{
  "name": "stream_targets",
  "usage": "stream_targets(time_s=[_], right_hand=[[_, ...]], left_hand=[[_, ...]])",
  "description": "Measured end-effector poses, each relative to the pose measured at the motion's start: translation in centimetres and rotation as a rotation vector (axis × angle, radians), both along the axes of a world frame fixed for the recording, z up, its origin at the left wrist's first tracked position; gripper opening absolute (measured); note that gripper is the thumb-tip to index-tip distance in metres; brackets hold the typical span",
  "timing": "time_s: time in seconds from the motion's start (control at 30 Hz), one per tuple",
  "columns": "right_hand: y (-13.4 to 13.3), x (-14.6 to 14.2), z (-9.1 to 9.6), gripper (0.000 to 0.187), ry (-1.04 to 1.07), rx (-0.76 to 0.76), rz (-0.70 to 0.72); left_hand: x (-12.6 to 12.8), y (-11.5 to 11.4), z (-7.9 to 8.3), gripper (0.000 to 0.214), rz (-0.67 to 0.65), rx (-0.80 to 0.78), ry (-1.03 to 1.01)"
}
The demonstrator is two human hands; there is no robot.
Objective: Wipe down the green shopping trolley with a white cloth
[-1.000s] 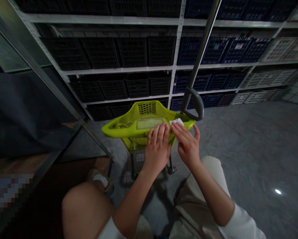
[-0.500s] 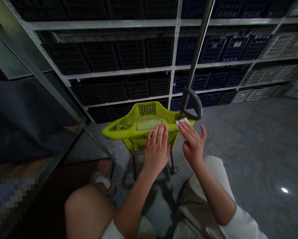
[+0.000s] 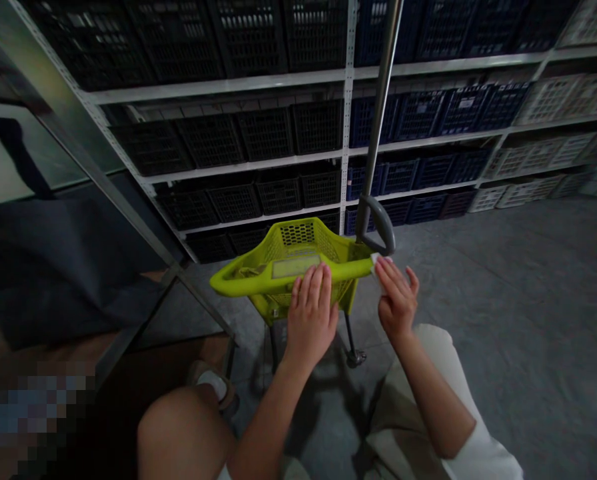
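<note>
A small lime-green shopping cart point(image 3: 243, 287) stands on the floor in front of me, its handlebar toward me. My left hand point(image 3: 310, 313) rests on the middle of the handlebar beside a clear panel point(image 3: 294, 267), with its fingers stretched out over the bar. At the bar's right end, my right hand point(image 3: 398, 297) presses a white tissue or cloth point(image 3: 374, 260) against the green plastic. Most of that cloth is hidden under the fingers. Just behind it, a grey loop handle point(image 3: 387, 227) sits on an upright metal pole point(image 3: 378, 113).
White shelving point(image 3: 345, 133) holds rows of black crates point(image 3: 268, 133), blue crates point(image 3: 421, 113) and pale crates point(image 3: 553, 97). At left are a metal frame point(image 3: 108, 193) and a dark cloth bag point(image 3: 68, 260). My knees flank the cart; grey floor point(image 3: 518, 287) extends right.
My right hand has slid the white cloth rightward along the handlebar to its end. My left hand keeps its place on the bar. The camera view has tilted slightly upward.
</note>
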State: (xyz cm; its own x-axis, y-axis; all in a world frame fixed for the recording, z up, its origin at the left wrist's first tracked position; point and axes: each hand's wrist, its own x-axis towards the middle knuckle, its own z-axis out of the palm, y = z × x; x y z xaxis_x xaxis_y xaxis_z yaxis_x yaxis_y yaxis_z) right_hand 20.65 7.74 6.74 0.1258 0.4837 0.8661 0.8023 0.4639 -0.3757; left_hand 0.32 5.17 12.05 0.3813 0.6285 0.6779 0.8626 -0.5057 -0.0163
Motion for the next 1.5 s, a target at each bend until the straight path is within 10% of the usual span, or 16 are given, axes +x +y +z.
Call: stream_targets(time_s=[0.13,0.23,0.43,0.97,1.3,1.5], right_hand=[[1.1,3.3,-1.8,0.049,0.555,-0.194,0.108],[1.8,3.4,0.4,0.044,0.781,-0.258,0.274],[2.0,1.6,6.4,0.033,0.477,-0.261,0.580],[-6.3,-6.4,7.5,0.042,0.103,-0.170,0.464],[-6.4,-7.8,4.3,0.037,0.222,-0.041,0.582],[-2.4,-9.2,0.2,0.052,0.054,-0.283,0.485]], left_hand=[[0.1,-0.4,0.0,0.072,0.011,0.017,-0.043],[0.0,-0.9,-0.2,0.069,0.008,0.035,-0.099],[-0.4,-2.4,-0.4,0.050,0.032,0.102,-0.300],[-6.5,-3.2,0.2,0.043,0.159,0.105,-0.459],[-10.5,-1.2,0.3,0.037,0.116,0.204,-0.629],[-13.6,0.8,0.6,0.036,0.195,0.232,-0.619]])
